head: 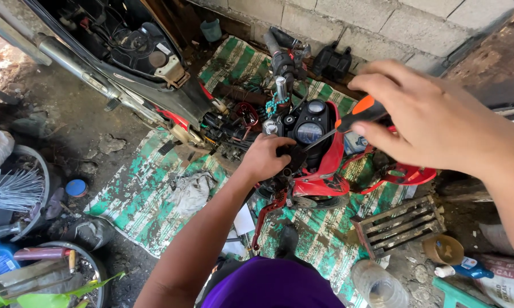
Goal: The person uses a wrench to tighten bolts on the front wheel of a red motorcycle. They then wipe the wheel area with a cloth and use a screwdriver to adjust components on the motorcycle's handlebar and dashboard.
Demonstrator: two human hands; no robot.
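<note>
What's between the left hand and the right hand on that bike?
Head view: the screwdriver's metal shaft spans from the right hand down to the left hand, crossing the red gauge cluster.

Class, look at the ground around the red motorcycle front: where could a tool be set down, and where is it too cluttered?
Free: the green striped mat between the crumpled grey rag and the dirt floor. Crowded: around the gauges, where the left hand and the right hand with its orange-handled screwdriver work.
</note>
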